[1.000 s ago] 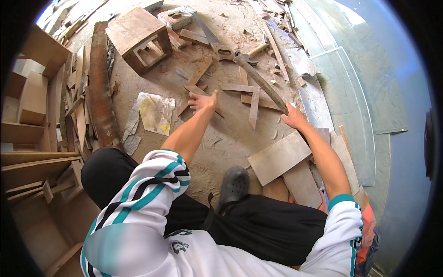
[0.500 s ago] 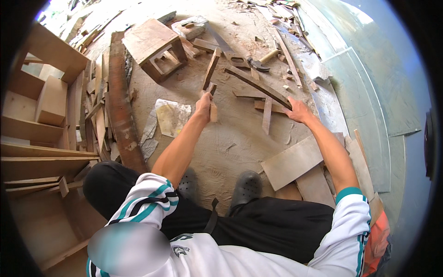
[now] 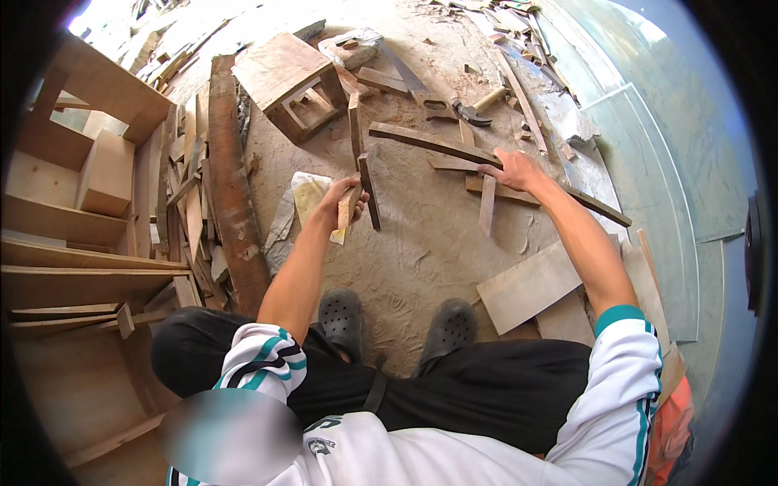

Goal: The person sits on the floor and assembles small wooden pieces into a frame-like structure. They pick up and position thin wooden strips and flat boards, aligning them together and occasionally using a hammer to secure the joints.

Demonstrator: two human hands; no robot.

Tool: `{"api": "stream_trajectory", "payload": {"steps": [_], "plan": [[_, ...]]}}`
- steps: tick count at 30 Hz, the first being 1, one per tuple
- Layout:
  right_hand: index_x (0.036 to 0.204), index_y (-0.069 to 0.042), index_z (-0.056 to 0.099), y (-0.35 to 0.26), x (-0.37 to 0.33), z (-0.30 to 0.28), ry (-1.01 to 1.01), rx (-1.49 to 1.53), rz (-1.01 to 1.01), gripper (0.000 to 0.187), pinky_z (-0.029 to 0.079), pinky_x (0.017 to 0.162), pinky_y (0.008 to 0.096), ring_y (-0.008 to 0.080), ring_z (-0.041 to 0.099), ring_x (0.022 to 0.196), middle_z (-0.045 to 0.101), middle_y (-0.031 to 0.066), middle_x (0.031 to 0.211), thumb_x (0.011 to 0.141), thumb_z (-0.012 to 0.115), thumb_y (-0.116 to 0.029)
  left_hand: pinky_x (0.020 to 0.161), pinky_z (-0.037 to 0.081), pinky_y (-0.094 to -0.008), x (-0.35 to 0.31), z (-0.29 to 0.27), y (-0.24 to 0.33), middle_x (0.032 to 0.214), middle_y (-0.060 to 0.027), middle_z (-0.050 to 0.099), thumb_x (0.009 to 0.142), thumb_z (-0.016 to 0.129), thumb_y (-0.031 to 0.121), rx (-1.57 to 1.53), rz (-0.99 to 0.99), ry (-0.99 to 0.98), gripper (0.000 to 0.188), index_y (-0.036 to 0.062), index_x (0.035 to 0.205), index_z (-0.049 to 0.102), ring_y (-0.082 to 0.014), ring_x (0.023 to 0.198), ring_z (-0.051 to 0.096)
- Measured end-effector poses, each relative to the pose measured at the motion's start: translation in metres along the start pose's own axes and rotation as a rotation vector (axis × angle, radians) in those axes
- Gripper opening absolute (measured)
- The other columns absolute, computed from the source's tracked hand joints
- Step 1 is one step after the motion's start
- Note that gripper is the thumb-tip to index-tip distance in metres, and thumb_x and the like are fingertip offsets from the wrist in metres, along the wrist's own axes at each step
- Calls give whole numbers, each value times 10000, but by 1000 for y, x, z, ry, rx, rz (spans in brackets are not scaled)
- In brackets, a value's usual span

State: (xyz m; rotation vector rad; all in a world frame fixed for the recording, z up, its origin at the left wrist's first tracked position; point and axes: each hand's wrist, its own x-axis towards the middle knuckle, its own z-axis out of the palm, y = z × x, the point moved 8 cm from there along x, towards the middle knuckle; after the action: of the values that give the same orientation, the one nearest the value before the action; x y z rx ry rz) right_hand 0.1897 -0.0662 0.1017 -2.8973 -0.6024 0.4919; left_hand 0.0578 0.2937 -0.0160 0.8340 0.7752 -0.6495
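Note:
My left hand (image 3: 337,204) is closed around a joined piece of narrow wood strips (image 3: 356,130). One arm of it points away from me, a dark strip crosses beside my fingers, and a short pale end shows at my thumb. My right hand (image 3: 514,172) grips a long dark wooden strip (image 3: 429,141) near its middle, tilted down to the right, with both ends sticking out. Beneath that strip, a joined set of wood pieces (image 3: 487,206) rests on the floor. Beyond it lie a claw hammer (image 3: 476,112) and a handsaw (image 3: 417,91).
A small wooden stool (image 3: 284,69) stands ahead on the left, beside a long brown plank (image 3: 231,178). Open wooden shelving (image 3: 65,206) fills the left side. Flat boards (image 3: 531,287) lie near my right knee, and glass sheets (image 3: 648,178) lean at the right.
The long strip in my right hand has swung flatter, and its right end now shows past my hand. My left hand has turned its joined piece and come slightly nearer to me.

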Motion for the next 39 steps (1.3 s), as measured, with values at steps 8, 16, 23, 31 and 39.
{"api": "stream_trajectory", "payload": {"steps": [8,16,23,31,39], "plan": [[1117,-38,567,9,-4,-1,-22,-71,81,847,482,881,532,456,617,1029,644,298,1034,803,450,-816,813,532,-417,-3,1,56,1007,-185,627,841,591,216,662,387,358,436,-39,1188,519,-303,925,622],[1118,9,572,21,-8,-5,16,-11,130,885,483,887,526,448,620,1042,643,319,1036,815,440,-812,1022,436,-392,-11,38,102,1548,-131,316,755,561,-9,1747,1169,156,628,256,1324,575,-347,1276,480],[1142,15,561,26,-4,-19,71,61,192,907,483,904,523,459,620,1043,639,332,1044,822,409,-821,1059,320,-360,-43,51,98,1433,-9,502,805,734,296,2460,1347,72,383,275,1182,669,-209,1192,528],[1272,-6,535,62,-4,-26,201,112,233,947,494,936,489,425,636,1053,652,305,1072,820,402,-828,730,516,-439,-51,85,132,806,-193,682,809,663,417,2143,1112,351,382,42,862,713,-353,801,668],[1120,-21,587,39,-9,-29,278,190,77,840,507,851,499,435,652,965,669,285,947,851,404,-794,805,529,-470,-41,58,137,984,-261,697,765,645,463,1703,610,733,515,-24,910,732,-409,939,678]]}}
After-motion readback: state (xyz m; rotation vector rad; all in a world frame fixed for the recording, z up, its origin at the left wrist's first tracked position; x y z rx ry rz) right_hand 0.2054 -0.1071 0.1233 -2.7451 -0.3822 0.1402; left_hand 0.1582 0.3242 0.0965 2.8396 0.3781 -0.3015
